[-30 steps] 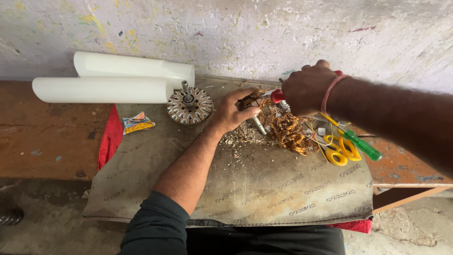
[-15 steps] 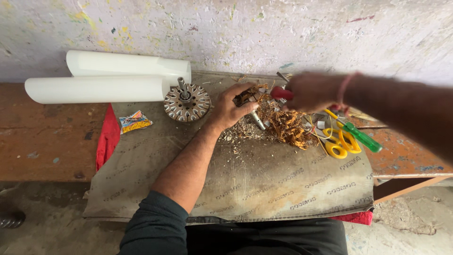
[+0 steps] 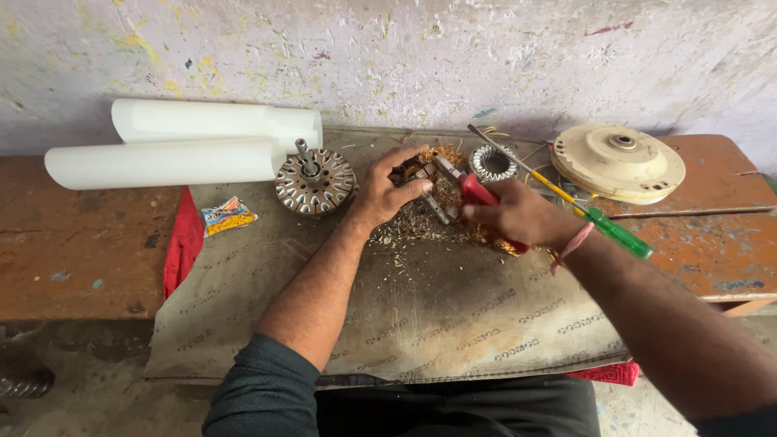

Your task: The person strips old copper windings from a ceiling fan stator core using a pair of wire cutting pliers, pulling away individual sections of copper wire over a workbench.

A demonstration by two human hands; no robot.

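- Left hand [image 3: 387,194] pinches a small metal part [image 3: 414,174] (dark, partly hidden).
- Right hand [image 3: 518,217] clasps red-handled pliers [image 3: 468,186], whose nose meets the part over copper wire scraps [image 3: 441,194].

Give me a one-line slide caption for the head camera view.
Left hand steadies a small metal part while the right hand works red-handled pliers over copper wire scraps.

Left hand's [image 3: 387,193] held part mostly hidden
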